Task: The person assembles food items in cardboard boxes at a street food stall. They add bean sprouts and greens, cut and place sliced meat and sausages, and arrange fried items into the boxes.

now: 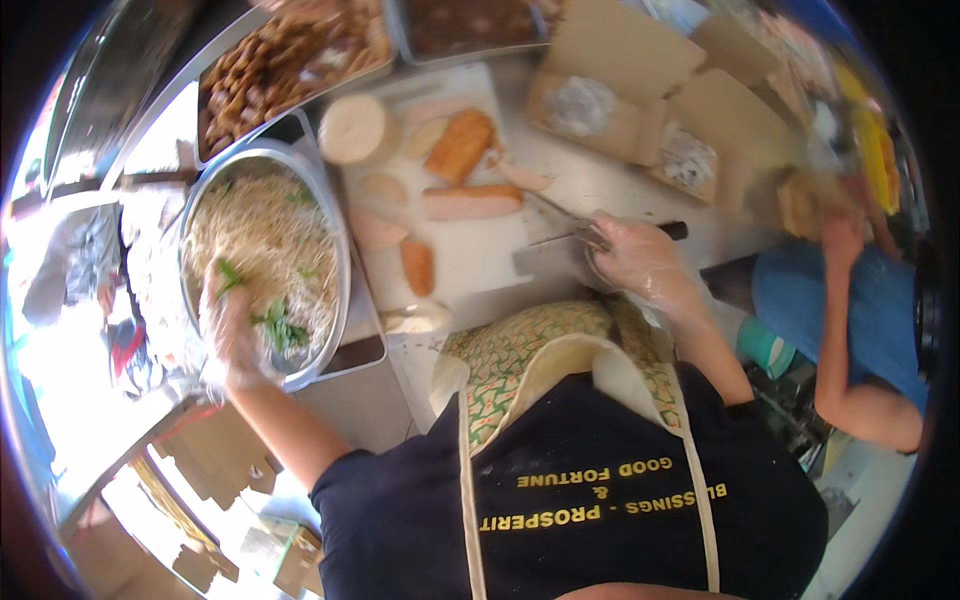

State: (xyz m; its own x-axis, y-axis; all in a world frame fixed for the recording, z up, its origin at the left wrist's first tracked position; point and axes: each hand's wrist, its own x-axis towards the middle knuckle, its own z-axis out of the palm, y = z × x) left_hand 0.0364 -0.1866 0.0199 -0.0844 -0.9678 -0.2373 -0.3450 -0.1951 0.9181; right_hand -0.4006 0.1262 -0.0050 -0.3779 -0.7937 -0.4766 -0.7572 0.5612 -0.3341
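Observation:
My left hand (228, 335), in a clear plastic glove, reaches into a large oval metal bowl (343, 265) of pale thin noodles (255, 225). Its fingers close at a green herb sprig (230, 275); more green leaves (282, 328) lie beside it. My right hand (640, 260), also gloved, grips a thin two-shafted metal tool (560, 207), tongs or scissors, over the white cutting board (470, 255). A knife with a black handle (674, 231) passes beneath that hand. Orange-skinned pale sausage pieces (472, 203), a browned chunk (460, 145) and thin pink slices (377, 228) lie on the board.
A tray of brown pieces (290, 75) and a second tray (475, 25) stand behind. Open cardboard boxes (625, 50) with crumpled foil-like bundles sit at the far right. A person in blue (830, 310) works close on my right. A pale round block (355, 130) stands at the board's back.

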